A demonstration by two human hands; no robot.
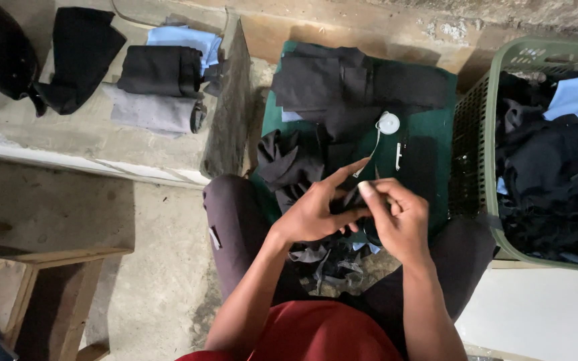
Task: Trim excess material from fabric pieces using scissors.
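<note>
Here, near the middle of the view, both hands meet over the person's lap on a small piece of black cloth (350, 200); the left hand (316, 212) pinches it from the left with thumb and lower fingers closed on it while its index finger points away, and the right hand (399, 217) has its fingers curled shut on the cloth's right edge; the piece itself is mostly hidden between the two hands, so its shape cannot be told. It looks thin, limp and very light, likely to fold or slip out rather than hold any form, so a pinch at an edge or corner with the fingertips seems the sure hold. Just beyond the hands lies a green mat (439, 130) carrying a stack of flat black cloth pieces (342, 83), a crumpled black piece (289, 164) at its near left, a small white round tape measure (389, 123) with its tape trailing toward the hands, and a short white stick (398, 156) beside it. Scraps of dark cloth (322, 261) lie on the floor between the knees. To the right stands a green plastic basket (479, 120) full of black and pale blue cloth; far left, a low concrete ledge (68, 137) bears more folded dark and blue cloth.
</note>
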